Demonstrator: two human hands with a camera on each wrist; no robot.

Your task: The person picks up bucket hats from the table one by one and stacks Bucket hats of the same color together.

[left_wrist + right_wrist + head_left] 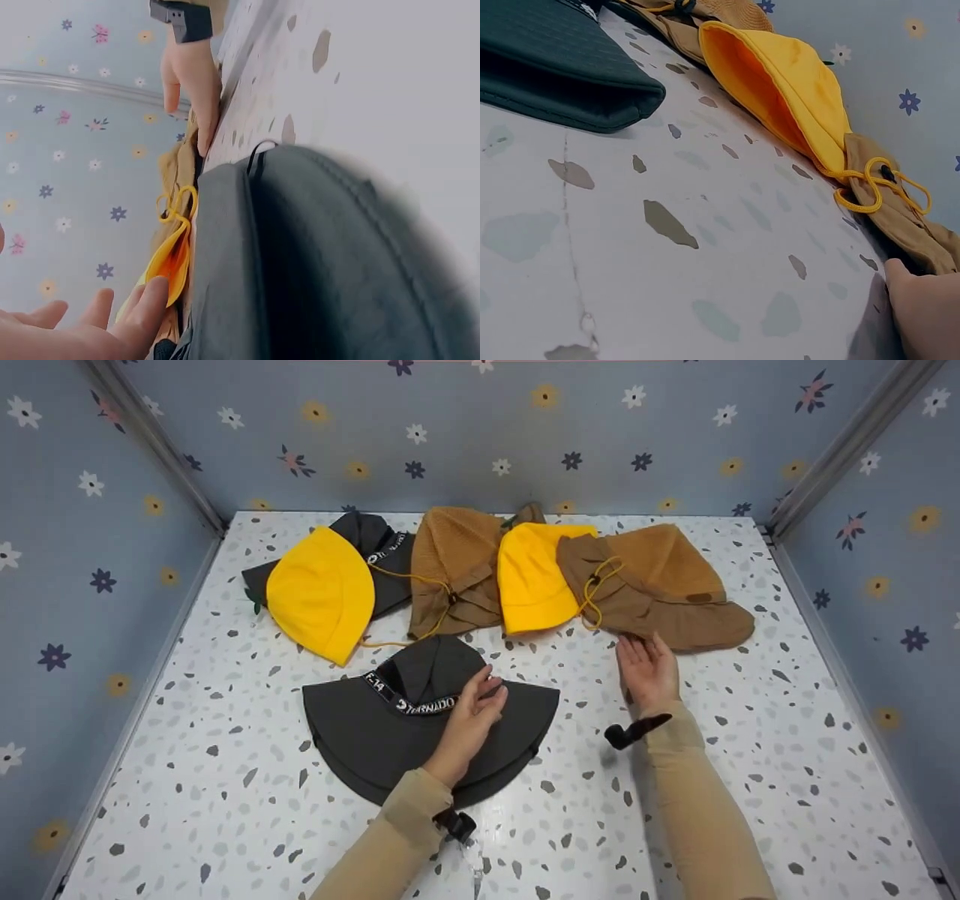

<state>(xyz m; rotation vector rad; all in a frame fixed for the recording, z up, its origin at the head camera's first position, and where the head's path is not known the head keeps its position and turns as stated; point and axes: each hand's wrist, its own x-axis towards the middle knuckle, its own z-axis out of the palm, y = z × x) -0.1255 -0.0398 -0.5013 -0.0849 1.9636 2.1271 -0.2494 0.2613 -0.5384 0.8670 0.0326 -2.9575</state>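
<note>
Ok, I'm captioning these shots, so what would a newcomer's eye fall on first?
Probably the left yellow bucket hat, vivid against the dark hat beneath it, and the second yellow hat beside the rightmost brown hat in the back row. Next comes the large dark grey wide-brimmed hat in front of that row, its band carrying white lettering.

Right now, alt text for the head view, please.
A person's left grip is over a dark hat on a speckled table, the right grip near a brown hat. Two yellow hats, another brown hat and another dark hat lie nearby.
</note>
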